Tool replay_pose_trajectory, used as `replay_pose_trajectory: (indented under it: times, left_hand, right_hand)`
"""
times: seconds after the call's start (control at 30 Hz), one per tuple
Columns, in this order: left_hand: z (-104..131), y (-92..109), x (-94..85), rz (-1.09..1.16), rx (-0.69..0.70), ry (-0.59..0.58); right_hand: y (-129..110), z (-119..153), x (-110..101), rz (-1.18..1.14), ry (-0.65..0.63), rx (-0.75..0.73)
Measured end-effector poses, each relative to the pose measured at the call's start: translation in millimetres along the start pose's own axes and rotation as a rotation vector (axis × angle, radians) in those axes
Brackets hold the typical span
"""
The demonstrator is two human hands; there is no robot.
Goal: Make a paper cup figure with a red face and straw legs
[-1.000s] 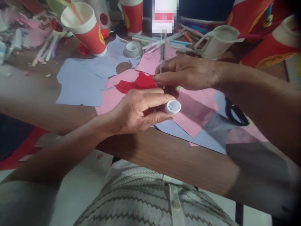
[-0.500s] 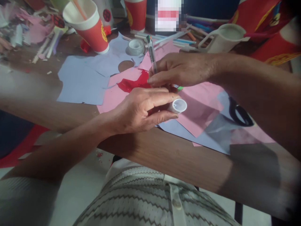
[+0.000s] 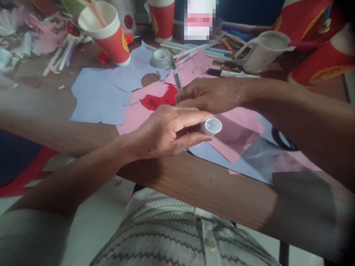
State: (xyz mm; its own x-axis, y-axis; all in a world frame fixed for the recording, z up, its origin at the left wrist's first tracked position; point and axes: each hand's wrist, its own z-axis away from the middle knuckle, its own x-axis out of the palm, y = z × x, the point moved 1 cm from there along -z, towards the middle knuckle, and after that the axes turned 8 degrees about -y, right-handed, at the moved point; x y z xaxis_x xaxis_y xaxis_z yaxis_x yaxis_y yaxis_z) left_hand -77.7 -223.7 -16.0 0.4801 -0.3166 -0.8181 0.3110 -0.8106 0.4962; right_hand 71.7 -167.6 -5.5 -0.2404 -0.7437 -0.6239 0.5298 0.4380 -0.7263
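My left hand (image 3: 169,129) is closed round a white tube (image 3: 213,126), whose open end faces up past my thumb and fingers. Just behind it, my right hand (image 3: 213,94) reaches in from the right, its fingertips down behind my left hand and partly hidden. A clear pen (image 3: 177,79) stands up at my right fingers; whether they grip it is unclear. Red paper (image 3: 159,100) lies left of those fingers on a pink sheet (image 3: 130,114). Under my hands, more pink paper (image 3: 235,136) overlaps a blue-grey sheet (image 3: 252,166).
A red cup (image 3: 111,46) with straws, a tape roll (image 3: 162,58), a white mug (image 3: 266,51) and a black marker (image 3: 219,72) stand or lie behind my hands. Black scissor handles (image 3: 283,139) are at the right. Paper scraps (image 3: 47,40) fill the back left.
My right hand has moved down, closer behind my left hand. The black marker behind my right wrist now shows. My left hand keeps its hold on the tube; the view has shifted slightly.
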Motion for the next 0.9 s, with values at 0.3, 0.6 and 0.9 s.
replay_pose_trajectory:
  times: [0.3, 0.6, 0.9]
  left_hand:
    - [0.6, -0.9, -0.2, 0.002, 0.055, 0.020]
    - [0.7, -1.5, -0.2, 0.014, 0.056, -0.004]
    - [0.5, -1.1, 0.2, 0.028, 0.072, 0.025]
  right_hand:
    - [0.4, -1.3, 2.5, -0.276, 0.020, 0.084]
    - [-2.5, 4.3, 1.1, -0.023, 0.061, -0.006]
    - [12.4, 22.4, 4.6, -0.013, 0.178, -0.086]
